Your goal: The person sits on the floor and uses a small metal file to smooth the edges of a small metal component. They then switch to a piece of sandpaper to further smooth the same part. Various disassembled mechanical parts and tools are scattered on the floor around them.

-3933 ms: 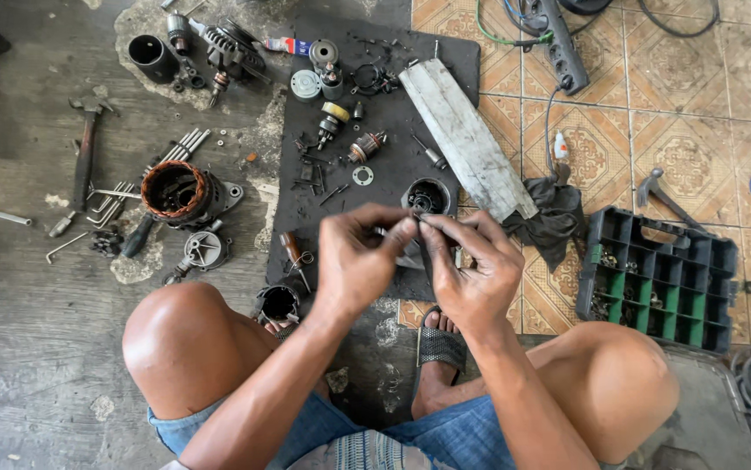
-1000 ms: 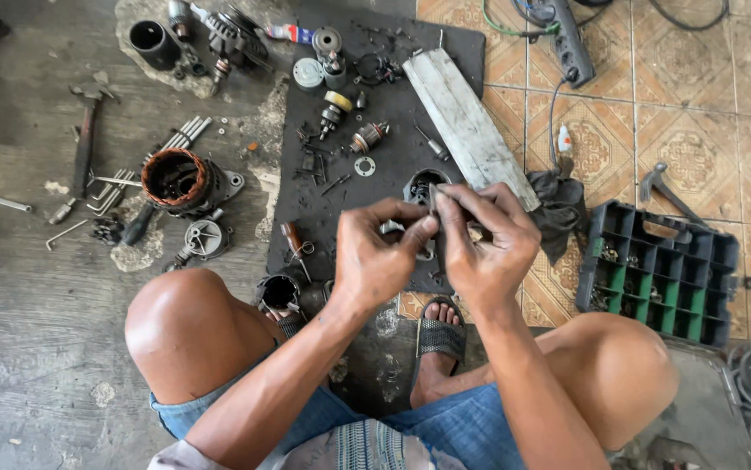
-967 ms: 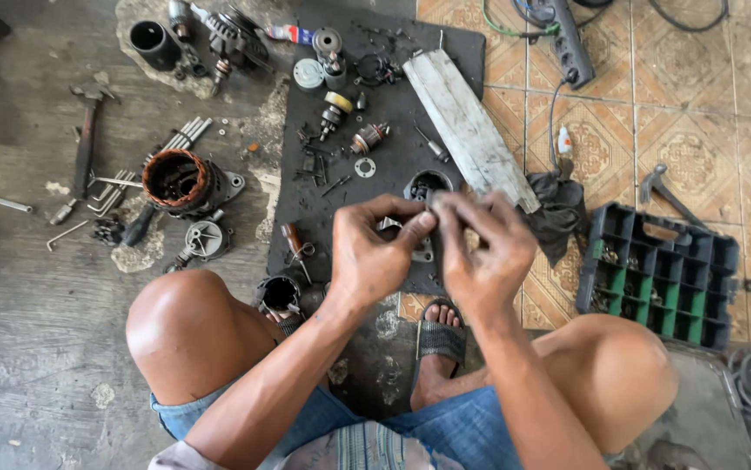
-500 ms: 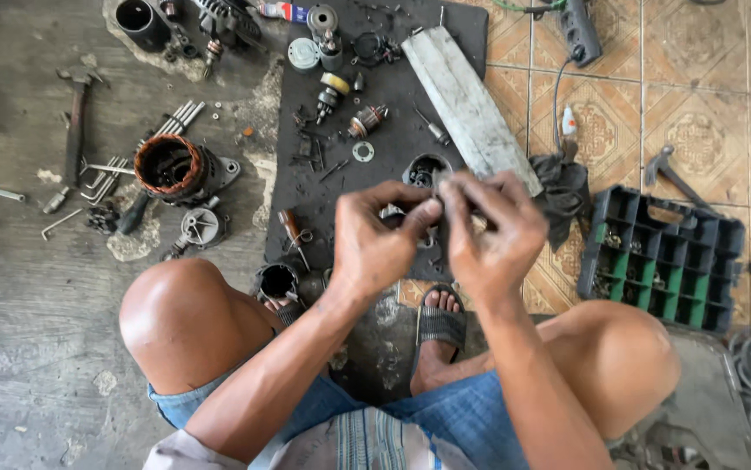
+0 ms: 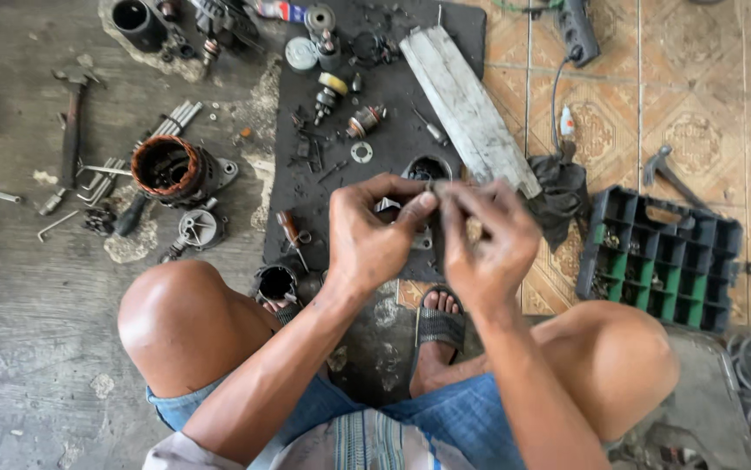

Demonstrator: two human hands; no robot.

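Note:
My left hand (image 5: 373,231) and my right hand (image 5: 484,239) meet in front of me above a black rubber mat (image 5: 306,226). Their fingertips pinch a small metal part (image 5: 435,187) between them; its shape is mostly hidden by the fingers. A round dark housing (image 5: 428,168) lies on the mat just beyond the hands. I squat with both knees up, one sandalled foot (image 5: 441,324) under the hands.
Small motor parts and an armature (image 5: 365,120) litter the mat. A copper-wound stator (image 5: 169,168), a hammer (image 5: 72,122) and wrenches (image 5: 145,144) lie left. A flat grey plate (image 5: 467,109) lies ahead. A green and black compartment tray (image 5: 658,261) sits right, beside a black rag (image 5: 560,193).
Both hands have stayed pinched together on the small part, with the fingers shifting slightly. The view has drifted so the mat and tools sit higher in frame.

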